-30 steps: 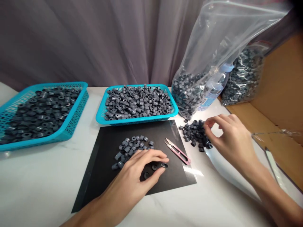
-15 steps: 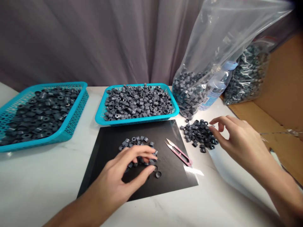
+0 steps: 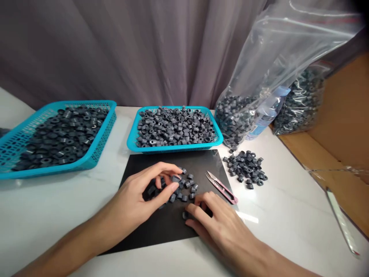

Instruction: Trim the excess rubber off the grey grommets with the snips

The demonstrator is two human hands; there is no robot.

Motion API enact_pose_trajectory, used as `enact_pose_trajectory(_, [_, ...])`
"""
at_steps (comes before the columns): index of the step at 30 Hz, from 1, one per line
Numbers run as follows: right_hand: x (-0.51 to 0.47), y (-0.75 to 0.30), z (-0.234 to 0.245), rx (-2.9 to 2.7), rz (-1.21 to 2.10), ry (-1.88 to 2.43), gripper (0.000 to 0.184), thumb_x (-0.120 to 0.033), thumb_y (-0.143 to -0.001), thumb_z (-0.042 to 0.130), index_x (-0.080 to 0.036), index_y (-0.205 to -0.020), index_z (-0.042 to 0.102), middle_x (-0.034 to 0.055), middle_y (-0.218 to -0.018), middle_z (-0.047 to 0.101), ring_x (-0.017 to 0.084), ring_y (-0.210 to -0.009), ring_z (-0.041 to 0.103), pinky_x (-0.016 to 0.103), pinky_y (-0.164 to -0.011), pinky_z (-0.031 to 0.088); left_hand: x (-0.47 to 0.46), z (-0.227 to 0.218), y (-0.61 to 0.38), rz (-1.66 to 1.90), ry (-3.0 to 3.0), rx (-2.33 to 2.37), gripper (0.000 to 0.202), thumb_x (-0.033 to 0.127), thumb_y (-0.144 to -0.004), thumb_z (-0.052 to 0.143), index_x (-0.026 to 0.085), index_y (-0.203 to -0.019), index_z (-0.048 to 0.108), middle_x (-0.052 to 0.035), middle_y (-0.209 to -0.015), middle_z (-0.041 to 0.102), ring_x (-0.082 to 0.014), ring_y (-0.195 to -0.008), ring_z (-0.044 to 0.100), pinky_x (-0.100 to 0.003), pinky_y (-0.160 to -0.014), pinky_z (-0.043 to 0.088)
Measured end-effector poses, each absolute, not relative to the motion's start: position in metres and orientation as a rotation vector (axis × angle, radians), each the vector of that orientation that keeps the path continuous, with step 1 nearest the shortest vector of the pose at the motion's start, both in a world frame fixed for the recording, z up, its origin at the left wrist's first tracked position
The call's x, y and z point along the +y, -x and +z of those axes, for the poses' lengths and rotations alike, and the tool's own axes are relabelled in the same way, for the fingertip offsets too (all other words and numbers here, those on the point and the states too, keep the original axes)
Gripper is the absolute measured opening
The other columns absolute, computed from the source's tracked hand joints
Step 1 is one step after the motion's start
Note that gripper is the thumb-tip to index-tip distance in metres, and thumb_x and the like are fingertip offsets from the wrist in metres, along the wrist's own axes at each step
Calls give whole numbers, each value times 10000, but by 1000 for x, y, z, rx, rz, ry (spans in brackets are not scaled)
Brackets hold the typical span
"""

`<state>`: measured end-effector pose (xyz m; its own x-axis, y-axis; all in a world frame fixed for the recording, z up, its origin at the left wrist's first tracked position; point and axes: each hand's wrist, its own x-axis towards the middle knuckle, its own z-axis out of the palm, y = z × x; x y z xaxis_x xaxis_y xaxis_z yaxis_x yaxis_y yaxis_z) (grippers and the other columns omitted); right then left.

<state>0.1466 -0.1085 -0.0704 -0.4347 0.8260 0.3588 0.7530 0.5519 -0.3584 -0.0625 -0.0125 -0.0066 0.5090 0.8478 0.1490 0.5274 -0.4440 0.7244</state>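
Observation:
Over the black mat (image 3: pixel 138 234), my left hand (image 3: pixel 141 188) is curled above a cluster of small grey plastic rings (image 3: pixel 184 186). One grey ring (image 3: pixel 175 179) is between its thumb and fingers. Lower on the mat, my right hand (image 3: pixel 215 217) has its fingertips closed around a dark round cap (image 3: pixel 185 215), whose hollow side shows; its far side is partly hidden by the fingers. Pink-handled thread snips (image 3: pixel 223 189) lie on the mat's right part, blades pointing up and left, touched by neither hand. A loose pile of grey rings (image 3: pixel 246 167) sits right of the mat.
Two blue baskets, one at the left (image 3: pixel 95 154) and one behind the mat (image 3: pixel 175 147), hold many grey pieces. Plastic bags of pieces (image 3: pixel 236 115), a water bottle (image 3: pixel 266 111) and a cardboard box (image 3: pixel 343 115) stand at the right. A white-handled tool (image 3: pixel 341 221) lies nearby.
My right hand has left the loose pile at the right and come over the mat, onto the dark cap. My left hand has shifted slightly up and left. The view has shifted a little.

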Motion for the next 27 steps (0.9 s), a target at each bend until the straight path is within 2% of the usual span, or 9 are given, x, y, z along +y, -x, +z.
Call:
enact_pose_trajectory(7, [-106,-152,-69,-2394,230,1141,233,-81,-1015,447,-170,-1198,560,88,-1035,606,203,-872,568,326,-742,525,-13,-6,62,664,-2146,1078,144,305,-943,625,306,-1082,663,55,-986,698,-123,-789,606,-239,-760,486])
enact_pose_trajectory(11, [-106,-150,-70,-2400,285,1084,218,-67,-1026,395,-131,-1167,548,101,-1078,620,203,-912,571,315,-799,533,-13,-11,67,632,-2136,1087,144,346,-954,619,312,-1088,658,54,-985,691,-126,-796,601,-244,-760,480])
enact_pose_trajectory(14, [-101,-156,-67,-2317,313,1046,194,-94,-1043,391,-152,-1132,554,87,-1063,622,186,-929,583,285,-811,537,-7,-14,68,621,-2125,1105,167,390,-967,603,310,-1105,650,51,-963,686,-126,-797,606,-247,-758,479])
enact_pose_trajectory(16, [-86,-171,-56,-2199,216,1032,201,-102,-1044,406,-176,-1148,560,78,-1048,622,173,-933,595,271,-805,537,5,-10,63,632,-2146,1091,184,403,-972,591,295,-1110,647,43,-960,692,-130,-806,616,-252,-756,486])
enact_pose_trajectory(18, [-60,-196,-30,-2032,-5,1048,223,-76,-1024,432,-199,-1142,576,76,-1041,628,168,-930,607,273,-796,532,26,7,49,686,-2218,1028,186,390,-969,595,278,-1107,646,34,-970,704,-134,-825,628,-257,-763,493])
enact_pose_trajectory(19, [-44,-211,-11,-1923,-143,1060,202,-69,-1010,459,-208,-1080,588,64,-985,634,169,-909,614,284,-796,529,38,21,39,731,-2276,981,184,378,-962,605,270,-1105,647,32,-971,710,-134,-828,632,-257,-764,495])
enact_pose_trajectory(23, [22,-275,88,-1514,-652,1034,97,-187,-989,568,-212,-905,610,40,-854,623,189,-812,596,348,-784,505,91,105,-27,1058,-2580,766,155,306,-928,651,226,-1060,665,18,-925,720,-131,-805,635,-263,-788,497])
enact_pose_trajectory(25, [51,-299,133,-1344,-725,1081,100,-215,-993,545,-194,-933,621,80,-955,643,205,-866,607,377,-831,500,117,148,-70,1306,-2634,586,112,239,-915,646,200,-1019,661,3,-928,719,-129,-827,651,-259,-814,502])
enact_pose_trajectory(27, [77,-316,164,-1376,-619,1251,116,-191,-979,527,-170,-958,639,111,-1008,670,213,-893,619,385,-862,491,140,180,-112,1440,-2549,525,132,187,-909,620,176,-1039,638,-36,-1000,730,-135,-885,666,-261,-848,510])
